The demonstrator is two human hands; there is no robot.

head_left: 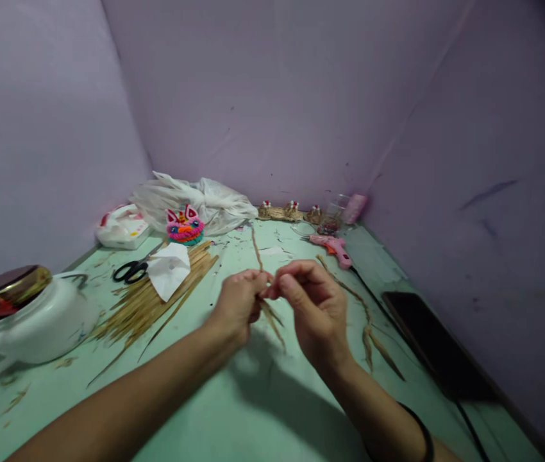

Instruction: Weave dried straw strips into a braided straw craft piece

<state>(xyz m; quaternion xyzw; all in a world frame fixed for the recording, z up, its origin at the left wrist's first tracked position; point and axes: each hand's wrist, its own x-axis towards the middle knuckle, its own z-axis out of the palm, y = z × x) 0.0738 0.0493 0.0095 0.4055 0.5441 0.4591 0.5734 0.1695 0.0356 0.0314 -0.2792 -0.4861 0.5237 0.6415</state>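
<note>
A left hand (pixel 236 300) clamps a twisted cord (pixel 256 248) beside a right hand (pixel 319 311) whose grip cannot be told, dry strips (pixel 140 316) lying to their left.

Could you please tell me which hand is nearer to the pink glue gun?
The right. The right hand is on the near side of the pink glue gun, not touching it; the left hand is farther away, to its left.
</note>
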